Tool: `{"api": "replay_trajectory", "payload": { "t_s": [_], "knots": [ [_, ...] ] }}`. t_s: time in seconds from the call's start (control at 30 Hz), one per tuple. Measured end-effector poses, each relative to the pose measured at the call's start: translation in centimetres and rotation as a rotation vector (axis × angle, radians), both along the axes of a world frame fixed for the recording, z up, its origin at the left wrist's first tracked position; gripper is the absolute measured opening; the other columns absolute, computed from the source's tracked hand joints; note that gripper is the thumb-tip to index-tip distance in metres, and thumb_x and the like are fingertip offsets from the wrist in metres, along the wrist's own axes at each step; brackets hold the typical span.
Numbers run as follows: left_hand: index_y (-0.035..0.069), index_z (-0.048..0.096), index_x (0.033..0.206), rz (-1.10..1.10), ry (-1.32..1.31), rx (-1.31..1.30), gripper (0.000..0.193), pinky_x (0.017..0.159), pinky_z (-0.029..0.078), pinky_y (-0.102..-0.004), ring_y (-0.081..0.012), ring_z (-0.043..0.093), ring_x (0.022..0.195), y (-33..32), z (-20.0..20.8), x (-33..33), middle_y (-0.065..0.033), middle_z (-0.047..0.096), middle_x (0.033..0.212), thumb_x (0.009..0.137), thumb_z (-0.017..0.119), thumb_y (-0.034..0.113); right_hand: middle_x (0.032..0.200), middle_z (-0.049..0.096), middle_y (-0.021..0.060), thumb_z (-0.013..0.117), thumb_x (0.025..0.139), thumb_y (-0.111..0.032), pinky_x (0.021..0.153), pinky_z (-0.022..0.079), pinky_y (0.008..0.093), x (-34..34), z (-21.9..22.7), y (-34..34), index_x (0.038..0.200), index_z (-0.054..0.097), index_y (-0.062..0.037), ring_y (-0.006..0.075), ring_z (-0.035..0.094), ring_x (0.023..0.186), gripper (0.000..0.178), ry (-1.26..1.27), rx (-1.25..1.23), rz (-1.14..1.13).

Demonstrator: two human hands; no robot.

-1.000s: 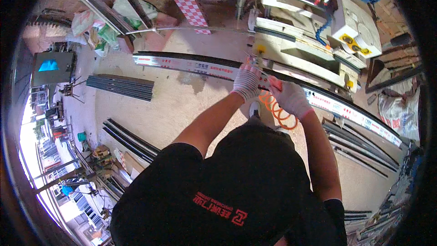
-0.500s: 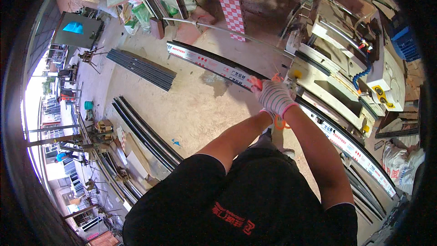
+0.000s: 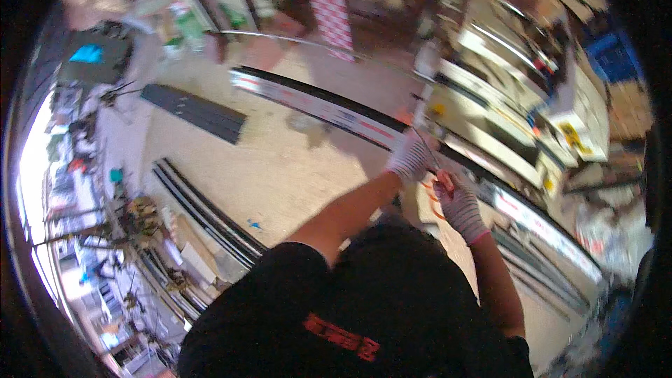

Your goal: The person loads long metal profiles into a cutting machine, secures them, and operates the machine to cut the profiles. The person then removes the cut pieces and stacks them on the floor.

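Note:
A long dark metal profile point(image 3: 336, 117) with white printed film along its side stretches across in front of me, from upper left to lower right. My left hand point(image 3: 411, 156), in a white striped glove, is at its near edge; the fingers look curled, and blur hides what they hold. Closer to me and to the right, my right hand point(image 3: 458, 206), gloved alike with reddish fingertips, is closed in a pinch. A thin dark rod point(image 3: 424, 145) runs from its fingertips up past my left hand. Below the hands hangs a loop of orange hose point(image 3: 435, 203).
Right of the profile stands a pale machine point(image 3: 490, 122) with rails. Dark profiles lie on the floor in a flat stack point(image 3: 196, 113), a long pair point(image 3: 210, 210) and a bundle point(image 3: 539, 273) at lower right. A checkered red-white post point(image 3: 325, 7) stands at the back; white bags point(image 3: 595, 227) are far right.
My hands, earlier together over the profile, have come apart: the right has drawn back toward me. The thin rod now shows between them. The whole view has shifted and blurred.

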State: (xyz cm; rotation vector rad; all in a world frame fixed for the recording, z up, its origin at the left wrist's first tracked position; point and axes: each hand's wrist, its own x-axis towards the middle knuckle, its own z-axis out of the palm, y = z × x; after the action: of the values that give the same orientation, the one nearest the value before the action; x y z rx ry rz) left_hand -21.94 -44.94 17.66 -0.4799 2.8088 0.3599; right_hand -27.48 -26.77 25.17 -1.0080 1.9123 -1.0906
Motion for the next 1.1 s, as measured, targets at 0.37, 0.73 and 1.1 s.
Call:
{"api": "replay_trajectory", "payload": {
  "t_s": [0.37,0.73,1.1],
  "knots": [
    [0.004,0.054,0.128,-0.063,0.397,0.297,0.071,0.108,0.038,-0.0512,-0.0381,0.055,0.115,4.2,3.0,7.1,-0.0177,0.056,0.123,0.064,0.079,0.022,0.121,0.064,0.009,0.069,0.092,-0.012,0.091,0.054,0.0327,5.4,-6.1,11.5,0.128,0.055,-0.006,0.0193,0.065,0.105,0.038,-0.197,0.086,-0.172],
    [0.002,0.046,0.138,0.556,0.247,0.561,0.066,0.106,0.043,-0.0472,-0.0434,0.051,0.123,5.6,-2.3,13.5,-0.0235,0.054,0.13,0.079,0.072,0.019,0.099,0.07,0.0232,0.058,0.095,-0.039,0.081,0.055,0.0471,2.4,0.8,-12.7,0.115,0.067,-0.0065,0.0414,0.068,0.095,0.039,0.259,0.267,0.218],
    [0.001,0.059,0.13,1.251,0.076,0.449,0.053,0.101,0.048,-0.0404,-0.0363,0.061,0.12,10.1,-9.8,40.4,-0.0232,0.064,0.125,0.091,0.069,0.035,0.108,0.07,0.0232,0.032,0.102,-0.056,0.091,0.052,0.0454,10.0,-2.1,-40.2,0.108,0.07,-0.002,0.0367,0.068,0.105,0.066,-0.011,0.431,0.464]
  ]
}}
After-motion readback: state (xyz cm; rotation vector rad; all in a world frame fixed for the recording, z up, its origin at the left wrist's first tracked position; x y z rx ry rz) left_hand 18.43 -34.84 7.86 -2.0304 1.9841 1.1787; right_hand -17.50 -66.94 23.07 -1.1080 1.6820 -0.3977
